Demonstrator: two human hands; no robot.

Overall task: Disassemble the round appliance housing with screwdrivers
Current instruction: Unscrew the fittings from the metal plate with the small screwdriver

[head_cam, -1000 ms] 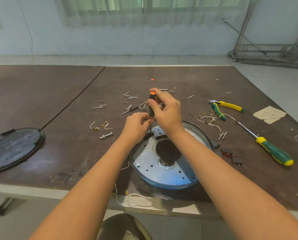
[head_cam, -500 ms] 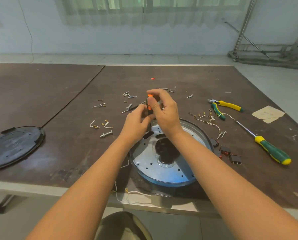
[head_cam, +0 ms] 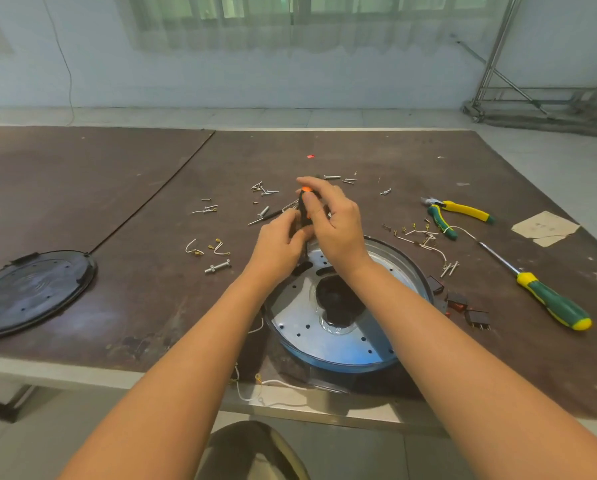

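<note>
The round appliance housing (head_cam: 342, 344), a silver perforated plate in a blue rim with a dark centre hole, lies near the table's front edge. Above its far rim stands a small black-and-orange screwdriver (head_cam: 304, 206), upright, its shaft pointing down at the plate. My right hand (head_cam: 335, 223) grips the handle from the right, fingers curled over its top. My left hand (head_cam: 279, 244) pinches the lower handle and shaft from the left. The tip is hidden behind my hands.
A black round cover (head_cam: 30, 292) lies at the left. Loose screws (head_cam: 265, 192) and wire terminals (head_cam: 207, 247) are scattered beyond the housing. Yellow-green pliers (head_cam: 456, 213), a green-yellow screwdriver (head_cam: 546, 299), small dark switches (head_cam: 463, 303) and a paper scrap (head_cam: 546, 228) lie right.
Both hands and the small screwdriver have lifted slightly and shifted a little away from me over the housing's far rim; my left fingers moved up the tool.
</note>
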